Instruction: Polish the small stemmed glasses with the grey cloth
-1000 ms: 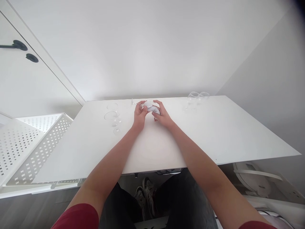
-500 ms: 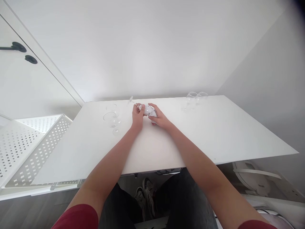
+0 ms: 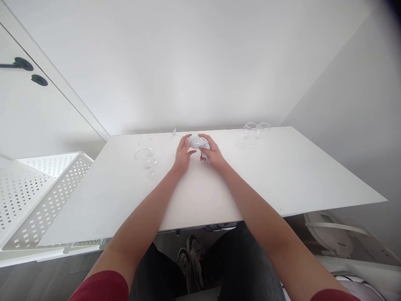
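1. Left hand (image 3: pixel 182 155) is curling partly closed around a clear, stemmed drinking glass (image 3: pixel 194 143), grasping it near where the stem is meeting the bowl; its thumb is standing out on the near side.
2. Right hand (image 3: pixel 214 154) is half closing at the bowl's mouth, gripping a soft white cloth (image 3: pixel 205 146) between thumb and fingers; whether its fingertips are also touching the glass, I cannot tell.
3. Both bare forearms are pointing forward over a white, flat-topped table (image 3: pixel 200 196), converging so that the hands are facing each other just apart, near the table's far edge. Dark red sleeves (image 3: pixel 102 286) are covering the upper arms.
4. Between the hands, the held glass is lying sideways, its round foot pointing left and its mouth facing the right hand. Its bowl is looking whitish, with cloth apparently filling part of it.
5. Two clear stemmed glasses (image 3: pixel 143 154) are standing upright to the left, near each other; two more clear glasses (image 3: pixel 249 126) are standing farther right, near the white wall (image 3: pixel 200 62).
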A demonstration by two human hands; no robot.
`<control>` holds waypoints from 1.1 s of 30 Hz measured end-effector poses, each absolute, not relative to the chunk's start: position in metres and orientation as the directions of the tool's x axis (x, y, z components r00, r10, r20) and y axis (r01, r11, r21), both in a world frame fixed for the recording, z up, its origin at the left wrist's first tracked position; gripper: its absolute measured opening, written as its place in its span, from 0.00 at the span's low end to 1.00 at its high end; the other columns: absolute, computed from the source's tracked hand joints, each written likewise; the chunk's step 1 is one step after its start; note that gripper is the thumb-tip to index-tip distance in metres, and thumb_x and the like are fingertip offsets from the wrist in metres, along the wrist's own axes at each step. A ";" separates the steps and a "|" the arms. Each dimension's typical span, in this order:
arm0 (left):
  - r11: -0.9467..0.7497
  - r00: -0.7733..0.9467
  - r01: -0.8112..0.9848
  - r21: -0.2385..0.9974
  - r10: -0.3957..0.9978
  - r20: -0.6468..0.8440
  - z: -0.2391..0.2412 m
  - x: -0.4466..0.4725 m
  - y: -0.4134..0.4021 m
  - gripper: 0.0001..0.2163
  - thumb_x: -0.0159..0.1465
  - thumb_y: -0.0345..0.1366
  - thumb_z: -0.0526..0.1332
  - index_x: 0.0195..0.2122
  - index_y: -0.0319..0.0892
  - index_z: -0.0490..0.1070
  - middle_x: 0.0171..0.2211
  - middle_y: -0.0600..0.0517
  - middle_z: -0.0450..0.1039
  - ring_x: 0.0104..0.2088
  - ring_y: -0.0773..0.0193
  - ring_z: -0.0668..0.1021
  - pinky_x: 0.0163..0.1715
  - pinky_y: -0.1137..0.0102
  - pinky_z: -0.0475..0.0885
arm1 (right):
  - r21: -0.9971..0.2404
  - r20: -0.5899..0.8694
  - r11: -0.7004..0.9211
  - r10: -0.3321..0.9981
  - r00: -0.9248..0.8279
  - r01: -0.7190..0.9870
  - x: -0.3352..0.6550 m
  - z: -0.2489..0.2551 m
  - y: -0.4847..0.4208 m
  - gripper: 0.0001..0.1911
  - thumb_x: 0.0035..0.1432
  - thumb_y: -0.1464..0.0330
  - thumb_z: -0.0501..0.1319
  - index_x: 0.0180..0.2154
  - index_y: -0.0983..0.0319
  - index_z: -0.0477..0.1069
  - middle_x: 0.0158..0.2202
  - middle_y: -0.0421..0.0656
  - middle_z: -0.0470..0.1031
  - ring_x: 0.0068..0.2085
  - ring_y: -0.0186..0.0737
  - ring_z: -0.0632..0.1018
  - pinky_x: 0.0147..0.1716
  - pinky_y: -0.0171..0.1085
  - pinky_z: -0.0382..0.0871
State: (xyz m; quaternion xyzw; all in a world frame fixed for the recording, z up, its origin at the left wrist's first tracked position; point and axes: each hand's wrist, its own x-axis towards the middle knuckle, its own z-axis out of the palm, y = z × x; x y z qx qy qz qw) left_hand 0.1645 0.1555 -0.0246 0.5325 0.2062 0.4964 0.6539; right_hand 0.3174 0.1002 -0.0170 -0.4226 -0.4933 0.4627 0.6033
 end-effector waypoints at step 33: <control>-0.075 0.403 -0.501 0.862 0.862 0.309 -0.028 0.168 0.158 0.18 0.63 0.44 0.71 0.53 0.46 0.77 0.51 0.47 0.77 0.56 0.56 0.77 0.61 0.57 0.70 | -0.887 0.081 0.152 0.981 0.177 -0.437 0.331 -0.015 0.104 0.27 0.54 0.65 0.67 0.57 0.52 0.69 0.28 0.33 0.69 0.21 0.29 0.64 0.21 0.34 0.67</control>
